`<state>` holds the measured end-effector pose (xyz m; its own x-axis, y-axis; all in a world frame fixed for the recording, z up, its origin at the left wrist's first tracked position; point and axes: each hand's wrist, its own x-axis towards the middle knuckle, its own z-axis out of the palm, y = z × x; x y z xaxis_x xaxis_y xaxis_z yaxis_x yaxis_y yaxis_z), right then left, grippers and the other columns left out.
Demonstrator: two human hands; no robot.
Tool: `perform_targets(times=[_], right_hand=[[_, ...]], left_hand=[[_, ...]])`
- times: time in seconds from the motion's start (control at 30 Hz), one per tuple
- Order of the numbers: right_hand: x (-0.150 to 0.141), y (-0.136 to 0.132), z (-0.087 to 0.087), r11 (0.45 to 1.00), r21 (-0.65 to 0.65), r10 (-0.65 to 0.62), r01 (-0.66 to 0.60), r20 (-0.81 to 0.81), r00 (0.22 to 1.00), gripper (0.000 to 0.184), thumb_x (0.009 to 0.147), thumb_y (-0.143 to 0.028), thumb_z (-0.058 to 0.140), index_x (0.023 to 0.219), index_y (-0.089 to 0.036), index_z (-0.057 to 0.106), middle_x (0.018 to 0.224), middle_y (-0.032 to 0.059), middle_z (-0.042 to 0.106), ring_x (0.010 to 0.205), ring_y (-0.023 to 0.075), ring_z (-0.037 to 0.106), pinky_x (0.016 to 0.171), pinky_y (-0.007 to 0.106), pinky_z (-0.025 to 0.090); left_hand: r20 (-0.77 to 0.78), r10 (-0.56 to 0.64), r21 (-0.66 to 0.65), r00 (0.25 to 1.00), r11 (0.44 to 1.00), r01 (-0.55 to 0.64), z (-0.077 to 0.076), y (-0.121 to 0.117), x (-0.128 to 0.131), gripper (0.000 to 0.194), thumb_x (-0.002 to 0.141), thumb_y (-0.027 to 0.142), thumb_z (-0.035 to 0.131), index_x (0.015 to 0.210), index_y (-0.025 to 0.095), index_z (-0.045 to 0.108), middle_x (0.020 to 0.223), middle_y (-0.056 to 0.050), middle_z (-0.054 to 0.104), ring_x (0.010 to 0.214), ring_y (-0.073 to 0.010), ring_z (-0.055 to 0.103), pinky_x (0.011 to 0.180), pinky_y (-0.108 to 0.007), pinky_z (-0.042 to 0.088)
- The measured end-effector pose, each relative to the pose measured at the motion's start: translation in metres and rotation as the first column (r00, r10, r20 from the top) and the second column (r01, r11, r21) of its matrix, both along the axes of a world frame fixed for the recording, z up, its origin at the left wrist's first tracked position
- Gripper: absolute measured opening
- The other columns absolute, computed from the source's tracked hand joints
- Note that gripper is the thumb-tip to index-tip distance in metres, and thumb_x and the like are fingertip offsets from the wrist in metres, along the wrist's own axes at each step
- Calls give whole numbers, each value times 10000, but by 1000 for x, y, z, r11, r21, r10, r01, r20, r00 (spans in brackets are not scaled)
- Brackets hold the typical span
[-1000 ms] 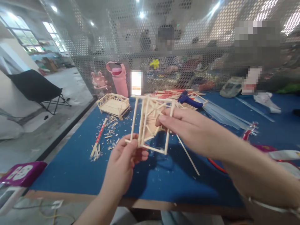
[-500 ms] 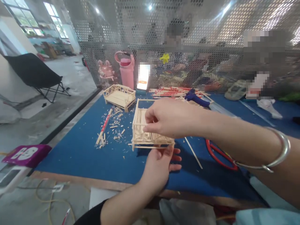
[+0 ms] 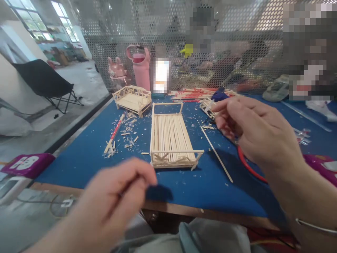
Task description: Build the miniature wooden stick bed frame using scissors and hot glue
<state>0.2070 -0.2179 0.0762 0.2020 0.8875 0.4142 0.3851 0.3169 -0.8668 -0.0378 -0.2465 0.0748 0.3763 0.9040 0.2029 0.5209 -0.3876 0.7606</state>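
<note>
A small bed-shaped model made of wooden sticks (image 3: 172, 135) stands on the table in front of me, with a slatted top and a raised rail at each end. Neither hand touches it. My left hand (image 3: 118, 193), blurred, hovers at its near left corner with fingers curled and nothing visible in them. Over to the right, my right hand (image 3: 252, 131) has loosely bent fingers, partly apart. Its fingertips are beside a small stick lattice piece (image 3: 207, 108); I cannot tell whether they touch. A dark blue glue gun (image 3: 219, 95) lies just behind, partly hidden.
A stick bench (image 3: 133, 102) stands at the back left, near wood scraps (image 3: 130, 142) and a red-marked stick (image 3: 115, 133). One thin stick (image 3: 217, 154) lies right of the bed. A pink bottle (image 3: 142, 72), a lit phone (image 3: 161, 75) and red-marked sticks (image 3: 192, 94) line the mesh panel.
Both hands have let go of the stick bed, which was turned from a tilt to upright and set down. My left hand moved left and nearer; my right hand moved right.
</note>
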Motion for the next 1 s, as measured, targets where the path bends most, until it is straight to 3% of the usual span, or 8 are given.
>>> perform_targets(times=[0.07, 0.1, 0.17, 0.27, 0.33, 0.53, 0.63, 1.0], right_hand=[[8, 0, -15, 999, -30, -44, 41, -111, 993, 146, 812, -264, 451, 761, -204, 574, 575, -28, 495, 473, 83, 402, 444, 228, 299], [10, 0, -23, 999, -40, -30, 26, -97, 995, 117, 778, -217, 453, 768, -203, 569, 594, -25, 503, 499, 91, 423, 469, 234, 324], [11, -1, -38, 997, -43, 65, -63, 29, 997, 155, 702, -162, 482, 825, -204, 567, 696, -10, 543, 620, 117, 488, 576, 257, 389], [8, -5, -51, 977, -33, 213, -212, 275, 938, 254, 655, -176, 576, 904, -213, 542, 919, 27, 566, 868, 174, 527, 770, 316, 417], [5, -7, -54, 963, -28, 255, -267, 407, 877, 268, 645, -213, 643, 888, -212, 531, 1033, 51, 542, 978, 201, 507, 860, 352, 397], [-5, -8, -58, 961, -2, 241, -275, 490, 838, 248, 638, -250, 709, 826, -199, 554, 1025, 68, 535, 978, 210, 518, 885, 381, 403], [-7, -8, -60, 965, -2, 229, -262, 491, 840, 178, 653, -256, 712, 759, -201, 580, 964, 52, 549, 917, 197, 532, 837, 355, 423], [-10, -7, -61, 971, 20, 206, -240, 443, 873, 119, 717, -283, 683, 731, -178, 629, 807, 34, 584, 760, 155, 549, 711, 296, 419]], left_hand=[[30, 179, 149, 983, 972, -182, 19, 24, 5, 146, 835, 289, 459, 816, 248, 599, 467, 66, 411, 398, -75, 348, 355, -206, 207], [-29, 72, 161, 997, 985, -67, 27, 39, 12, 152, 817, 265, 493, 914, 246, 609, 449, 74, 431, 402, -75, 388, 374, -193, 257], [-164, -160, 91, 973, 980, 176, 36, 70, 30, 291, 817, 219, 485, 1086, 209, 594, 615, 38, 581, 547, -78, 521, 513, -184, 374], [-350, -397, -83, 848, 915, 395, 39, 107, 55, 362, 739, 215, 558, 1091, 172, 629, 753, -3, 644, 670, -106, 573, 603, -201, 395], [-474, -475, -161, 741, 875, 457, 38, 121, 66, 343, 686, 224, 598, 1020, 204, 678, 760, 8, 654, 688, -114, 574, 639, -207, 385], [-598, -649, -336, 471, 736, 587, 36, 125, 81, 317, 579, 112, 620, 834, 250, 749, 681, 16, 652, 627, -121, 515, 603, -220, 325], [-588, -709, -420, 390, 680, 601, 32, 124, 85, 286, 583, 118, 624, 800, 257, 749, 710, 11, 670, 663, -137, 524, 604, -218, 323], [-554, -712, -456, 430, 692, 559, 32, 121, 87, 160, 656, 177, 645, 762, 244, 745, 623, 24, 648, 601, -111, 503, 590, -206, 310]])
